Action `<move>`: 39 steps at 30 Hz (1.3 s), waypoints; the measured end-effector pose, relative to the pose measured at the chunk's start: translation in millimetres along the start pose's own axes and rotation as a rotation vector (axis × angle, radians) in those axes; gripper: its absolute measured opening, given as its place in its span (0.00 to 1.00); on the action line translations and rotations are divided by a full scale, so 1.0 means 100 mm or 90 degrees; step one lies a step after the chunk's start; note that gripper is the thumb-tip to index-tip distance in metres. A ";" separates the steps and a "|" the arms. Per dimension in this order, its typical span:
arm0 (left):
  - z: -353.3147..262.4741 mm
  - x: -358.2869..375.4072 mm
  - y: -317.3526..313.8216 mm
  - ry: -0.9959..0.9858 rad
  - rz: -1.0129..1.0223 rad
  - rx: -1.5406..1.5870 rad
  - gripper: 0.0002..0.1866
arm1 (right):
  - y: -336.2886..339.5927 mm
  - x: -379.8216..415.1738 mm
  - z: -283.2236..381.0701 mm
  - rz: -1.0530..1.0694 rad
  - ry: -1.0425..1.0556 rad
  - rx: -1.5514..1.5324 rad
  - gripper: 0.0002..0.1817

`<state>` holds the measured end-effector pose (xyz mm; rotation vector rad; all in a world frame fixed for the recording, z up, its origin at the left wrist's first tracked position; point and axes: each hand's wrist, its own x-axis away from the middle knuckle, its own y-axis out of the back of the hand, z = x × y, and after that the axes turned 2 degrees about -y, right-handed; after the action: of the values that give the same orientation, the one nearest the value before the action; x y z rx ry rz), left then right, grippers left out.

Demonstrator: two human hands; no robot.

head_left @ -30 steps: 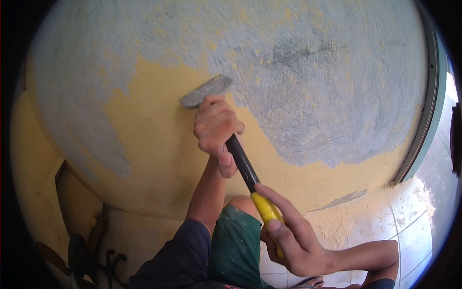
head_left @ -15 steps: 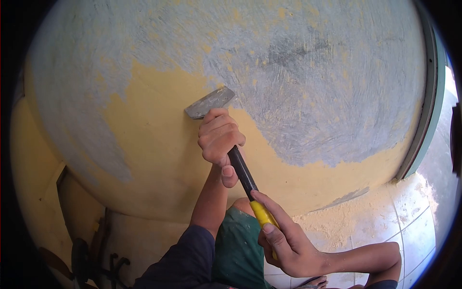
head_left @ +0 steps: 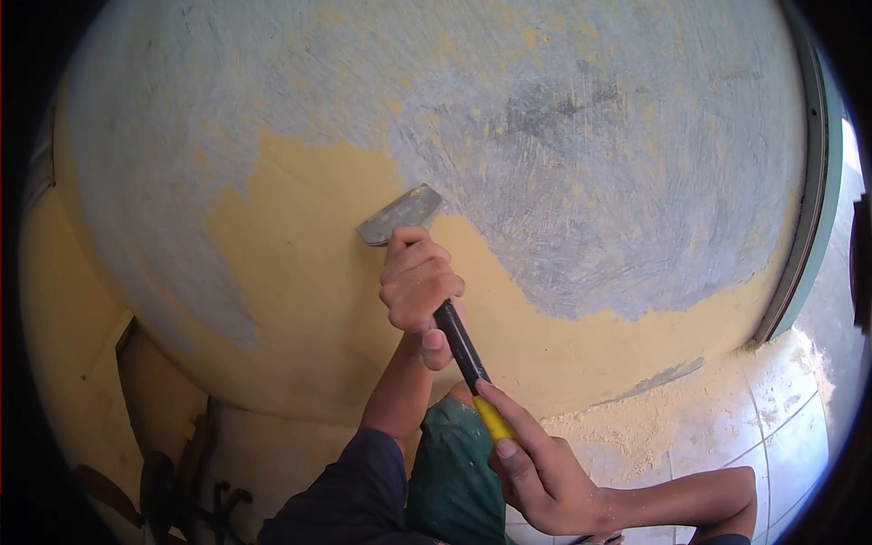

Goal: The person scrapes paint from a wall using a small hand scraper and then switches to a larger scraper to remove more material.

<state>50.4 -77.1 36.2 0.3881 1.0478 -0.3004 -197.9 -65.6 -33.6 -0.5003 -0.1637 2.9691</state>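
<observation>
I am gripping a long scraper with a flat grey metal blade (head_left: 400, 214), a black shaft and a yellow handle end, using both hands. My left hand (head_left: 416, 283) is wrapped tight around the upper part of the black shaft, just below the blade, fingers curled fully round it and thumb pointing down along the shaft. My right hand (head_left: 536, 468) is closing around the yellow handle end lower down, index finger lying along the top of it, the rest of the fingers folded underneath. The blade is pressing flat against the yellow-painted wall (head_left: 300, 300), right at the ragged border where the yellow paint meets the bare grey scraped plaster (head_left: 590, 163). Yellow dust and flakes (head_left: 654, 427) are lying on the pale tiled floor (head_left: 781, 445) at the foot of the wall, to my right. My knee in green cloth (head_left: 450, 463) is showing below my forearms.
</observation>
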 end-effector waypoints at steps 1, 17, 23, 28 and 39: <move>-0.03 0.07 -0.02 0.008 -0.001 0.013 0.37 | 0.00 0.03 -0.03 -0.017 -0.026 -0.011 0.29; -0.01 0.14 -0.06 0.018 0.012 0.006 0.35 | 0.05 -0.02 -0.09 -0.061 -0.062 -0.002 0.28; 0.06 0.10 0.02 -0.017 0.052 -0.038 0.29 | 0.07 -0.05 -0.16 -0.072 -0.055 -0.013 0.28; 0.13 0.05 0.07 -0.029 0.047 -0.044 0.28 | 0.00 -0.12 -0.13 -0.084 -0.052 0.008 0.29; 0.36 -0.28 0.17 -0.066 0.023 -0.032 0.29 | -0.05 -0.28 0.26 -0.063 -0.042 0.005 0.30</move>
<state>72.5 -76.3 80.0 0.3427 0.9432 -0.2593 -179.5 -66.5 0.4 -0.3828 -0.1778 2.8894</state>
